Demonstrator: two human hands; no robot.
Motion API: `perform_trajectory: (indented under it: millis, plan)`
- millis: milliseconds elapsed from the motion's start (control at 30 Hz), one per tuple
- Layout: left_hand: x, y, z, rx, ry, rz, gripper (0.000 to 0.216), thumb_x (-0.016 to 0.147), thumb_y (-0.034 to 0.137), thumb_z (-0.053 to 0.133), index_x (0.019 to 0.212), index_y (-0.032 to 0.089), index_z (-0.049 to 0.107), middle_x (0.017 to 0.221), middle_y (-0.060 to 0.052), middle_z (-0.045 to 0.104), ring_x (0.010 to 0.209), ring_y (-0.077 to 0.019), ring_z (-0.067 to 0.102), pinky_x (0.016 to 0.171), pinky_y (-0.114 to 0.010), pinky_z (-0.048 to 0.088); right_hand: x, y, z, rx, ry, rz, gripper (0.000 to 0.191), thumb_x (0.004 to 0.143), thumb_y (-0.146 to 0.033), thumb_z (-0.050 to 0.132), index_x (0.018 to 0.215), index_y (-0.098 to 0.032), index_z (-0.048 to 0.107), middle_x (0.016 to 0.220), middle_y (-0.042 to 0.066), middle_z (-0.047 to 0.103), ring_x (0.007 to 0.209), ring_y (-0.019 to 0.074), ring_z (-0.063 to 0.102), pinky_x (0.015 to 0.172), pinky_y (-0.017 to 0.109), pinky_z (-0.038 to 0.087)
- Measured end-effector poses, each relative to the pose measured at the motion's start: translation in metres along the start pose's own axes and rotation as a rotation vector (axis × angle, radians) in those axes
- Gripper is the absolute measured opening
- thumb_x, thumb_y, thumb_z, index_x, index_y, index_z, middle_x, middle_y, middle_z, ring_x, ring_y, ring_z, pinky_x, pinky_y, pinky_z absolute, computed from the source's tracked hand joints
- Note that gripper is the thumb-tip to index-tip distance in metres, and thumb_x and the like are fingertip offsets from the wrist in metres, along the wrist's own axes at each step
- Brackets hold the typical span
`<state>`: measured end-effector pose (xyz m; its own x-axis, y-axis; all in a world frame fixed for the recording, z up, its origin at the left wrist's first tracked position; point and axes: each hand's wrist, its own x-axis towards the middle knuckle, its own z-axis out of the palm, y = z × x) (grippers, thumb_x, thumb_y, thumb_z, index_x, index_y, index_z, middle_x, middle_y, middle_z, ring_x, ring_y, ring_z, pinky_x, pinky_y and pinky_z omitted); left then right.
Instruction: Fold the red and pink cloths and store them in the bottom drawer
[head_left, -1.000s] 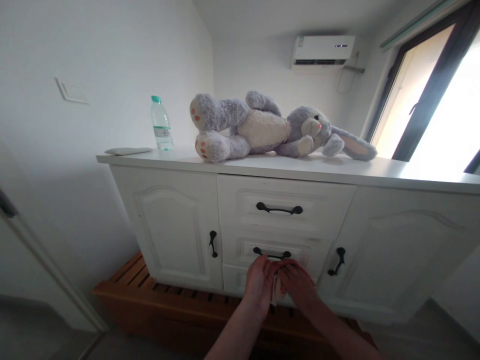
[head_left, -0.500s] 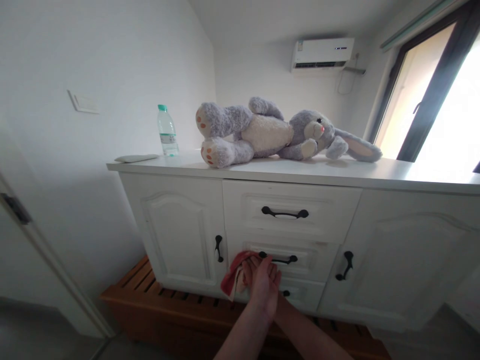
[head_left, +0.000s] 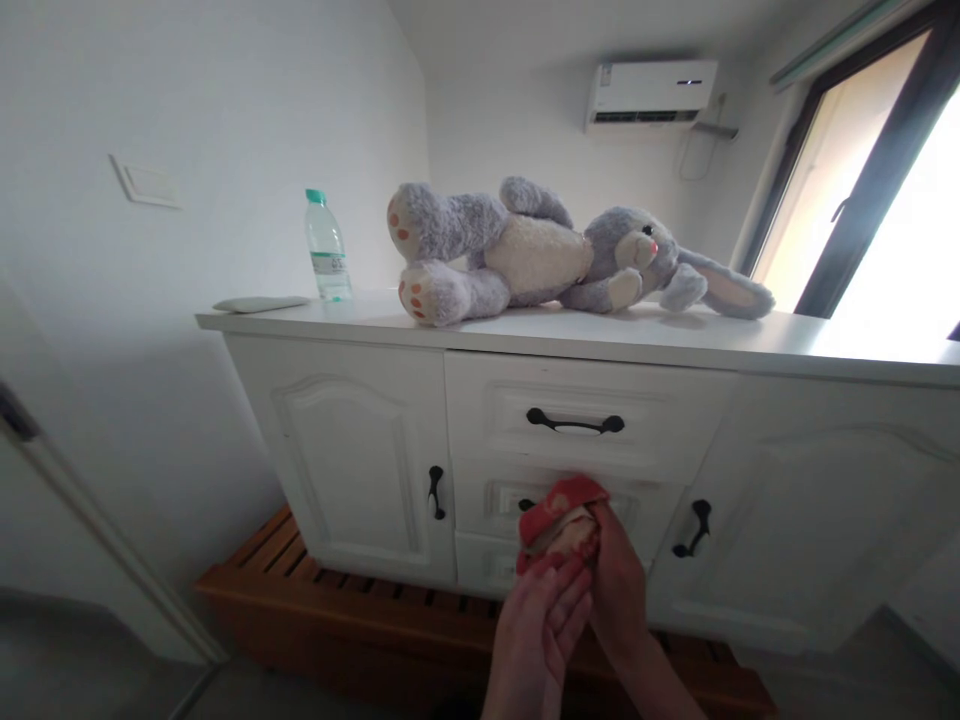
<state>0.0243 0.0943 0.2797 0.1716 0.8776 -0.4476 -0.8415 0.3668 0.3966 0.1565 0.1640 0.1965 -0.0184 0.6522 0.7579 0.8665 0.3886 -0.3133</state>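
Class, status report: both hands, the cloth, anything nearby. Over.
Left hand and right hand both grip red cloth. Cloth bunched, held before cabinet drawers. Nothing between. Over.

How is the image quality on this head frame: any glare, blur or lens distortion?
Head view: the window at right is blown out to white, and glare washes the cabinet top beside it. The wide lens bends and tilts the cabinet's edges. The stuffed rabbit is sharp. Both hands, left hand and right hand, are slightly soft around the red cloth.
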Motion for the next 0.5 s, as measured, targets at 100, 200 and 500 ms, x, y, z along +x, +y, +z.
perform_trajectory:
  millis: [100,200,500]
  plan:
    - [0.005,0.000,-0.006,0.028,0.052,0.038,0.012,0.090,0.012,0.056,0.096,0.010,0.066,0.102,-0.023,0.079,0.095,-0.0301,0.077,0.088,-0.038,0.061,0.005,0.012,-0.013,-0.123,0.112,-0.043,0.046,0.095,-0.021,0.044,0.140,-0.014,0.047,0.139,0.020,0.058,0.130,0.0329,0.053,0.104,0.052,0.048]
    - [0.012,-0.002,-0.008,0.028,0.074,0.050,0.008,0.090,0.012,0.057,0.093,0.011,0.065,0.096,-0.023,0.080,0.090,-0.0302,0.078,0.085,-0.040,0.062,0.008,0.013,-0.002,-0.212,-0.067,-0.195,0.040,0.089,-0.011,0.048,0.127,-0.017,0.061,0.133,0.015,0.063,0.126,0.0308,0.056,0.105,0.048,0.047]
    - [0.020,-0.002,-0.013,0.055,0.070,0.073,0.013,0.089,0.015,0.059,0.097,0.007,0.064,0.102,-0.027,0.078,0.094,-0.0318,0.077,0.083,-0.038,0.061,0.042,-0.006,0.030,-0.214,-0.405,-0.326,0.027,0.089,-0.013,0.056,0.112,-0.020,0.067,0.111,0.009,0.072,0.103,0.0218,0.066,0.096,0.035,0.050]
